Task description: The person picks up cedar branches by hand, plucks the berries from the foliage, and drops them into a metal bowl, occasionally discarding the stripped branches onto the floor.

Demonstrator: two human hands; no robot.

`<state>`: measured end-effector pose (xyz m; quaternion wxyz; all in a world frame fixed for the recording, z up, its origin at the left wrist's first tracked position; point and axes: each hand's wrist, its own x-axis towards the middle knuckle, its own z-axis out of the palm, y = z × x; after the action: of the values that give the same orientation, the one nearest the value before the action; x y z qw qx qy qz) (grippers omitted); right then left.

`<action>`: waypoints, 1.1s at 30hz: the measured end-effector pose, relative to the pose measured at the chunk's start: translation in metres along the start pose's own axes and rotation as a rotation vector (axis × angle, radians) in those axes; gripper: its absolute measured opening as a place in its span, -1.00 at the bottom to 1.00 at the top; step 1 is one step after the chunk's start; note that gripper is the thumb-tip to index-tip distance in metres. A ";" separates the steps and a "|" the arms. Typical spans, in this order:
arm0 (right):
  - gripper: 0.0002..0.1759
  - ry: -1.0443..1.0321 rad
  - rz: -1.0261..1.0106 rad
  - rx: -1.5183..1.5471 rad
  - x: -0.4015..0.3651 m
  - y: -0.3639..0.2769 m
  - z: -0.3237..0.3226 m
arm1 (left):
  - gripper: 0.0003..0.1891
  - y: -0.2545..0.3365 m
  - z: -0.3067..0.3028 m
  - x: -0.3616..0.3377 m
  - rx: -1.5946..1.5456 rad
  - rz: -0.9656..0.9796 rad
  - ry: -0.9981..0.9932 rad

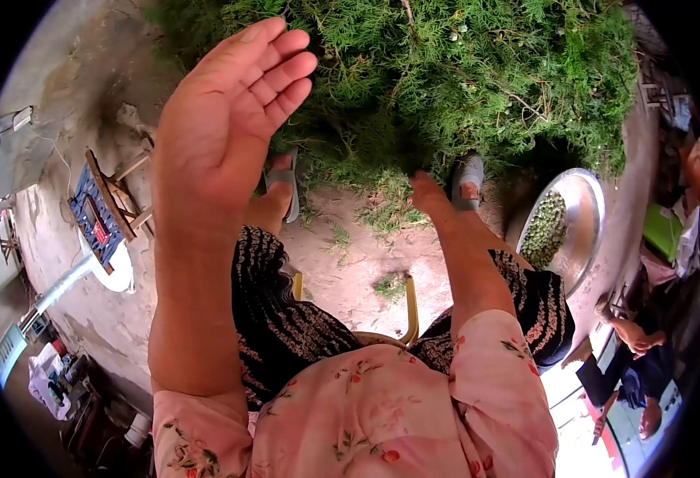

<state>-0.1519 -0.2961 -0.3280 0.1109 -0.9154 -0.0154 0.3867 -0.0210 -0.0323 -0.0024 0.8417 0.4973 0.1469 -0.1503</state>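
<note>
L hand raised, palm open, grip released, holding nothing. R hand is nearer: reaches fwd, tip at near edge of branch heap, which lies straight ahead past my feet. R grip hidden, can't tell if closed.

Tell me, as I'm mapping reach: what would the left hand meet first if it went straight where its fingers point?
Probably the heap of green branches: the open left hand points toward it, with nothing between, though depth is unclear.
</note>
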 end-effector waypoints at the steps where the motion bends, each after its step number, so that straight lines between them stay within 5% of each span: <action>1: -0.77 0.011 -0.035 0.000 -0.001 0.007 0.000 | -0.63 -0.001 0.003 -0.001 -0.001 -0.002 -0.001; 5: -0.75 -0.069 -0.120 0.443 -0.023 0.031 -0.036 | -0.65 -0.002 0.011 -0.003 0.014 0.018 -0.014; 7: -0.80 -0.081 0.124 0.956 -0.050 0.021 -0.067 | -0.66 -0.009 0.010 -0.005 -0.001 0.002 -0.017; 11: -0.84 0.022 0.119 1.117 -0.094 -0.018 -0.136 | -0.75 -0.012 0.022 -0.009 0.023 -0.018 -0.053; 15: -0.91 0.123 -0.016 0.997 -0.133 -0.046 -0.203 | -0.81 -0.025 0.026 -0.007 0.101 -0.107 -0.098; 19: -0.88 0.281 -0.269 0.708 -0.163 -0.064 -0.245 | -0.72 -0.036 0.032 -0.007 0.518 0.176 -0.275; 23: -0.84 0.244 -0.382 0.777 -0.187 -0.091 -0.271 | -0.60 -0.053 0.043 -0.014 1.018 0.477 -0.414; 25: -0.84 0.344 -0.452 0.753 -0.192 -0.104 -0.275 | -0.61 -0.048 0.049 -0.017 1.080 0.285 -0.604; 27: -0.81 0.593 -0.529 0.860 -0.194 -0.112 -0.277 | -0.64 -0.054 0.047 -0.016 1.033 0.315 -0.616; 31: -0.82 1.090 -0.443 1.049 -0.190 -0.107 -0.278 | -0.72 -0.039 0.054 -0.020 0.605 0.041 -0.463; 33: -0.87 1.072 -0.327 1.374 -0.192 -0.096 -0.280 | -0.75 -0.040 0.046 -0.014 0.180 -0.009 -0.347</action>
<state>-0.0817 -0.2777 0.0177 0.6822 -0.6911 0.1434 -0.1912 -0.0448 -0.0901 -0.0071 0.8059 0.5365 -0.0125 -0.2500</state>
